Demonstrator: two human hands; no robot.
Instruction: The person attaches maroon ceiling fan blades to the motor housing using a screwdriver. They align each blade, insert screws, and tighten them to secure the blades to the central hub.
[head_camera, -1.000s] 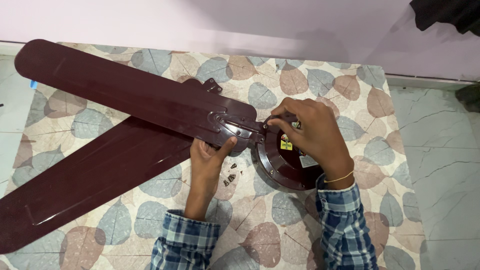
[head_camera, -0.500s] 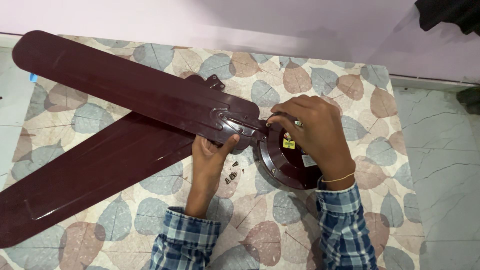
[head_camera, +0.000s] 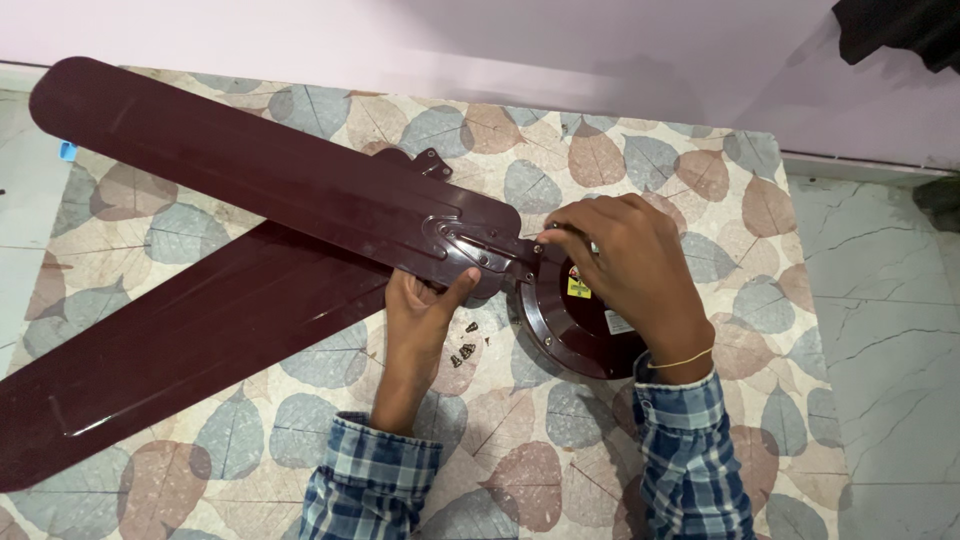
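Observation:
A dark maroon ceiling fan lies on a leaf-patterned mat. Its round motor hub (head_camera: 575, 330) sits at the centre right. One long blade (head_camera: 260, 175) stretches to the upper left, its metal bracket (head_camera: 480, 250) meeting the hub. My left hand (head_camera: 425, 320) grips the underside of this blade's inner end, thumb up against the bracket. My right hand (head_camera: 625, 265) rests on top of the hub, fingertips pinched on something small at the bracket's tip. A second blade (head_camera: 190, 350) lies underneath, pointing to the lower left.
Several small dark screws (head_camera: 465, 345) lie loose on the mat (head_camera: 560, 450) between my hands. A third bracket (head_camera: 432, 162) pokes out behind the upper blade. Pale marble floor (head_camera: 890, 360) runs along the right, a pink wall behind.
The view has shifted slightly. My hands and the blade stay in nearly the same place; my right fingers keep working at the bracket's tip.

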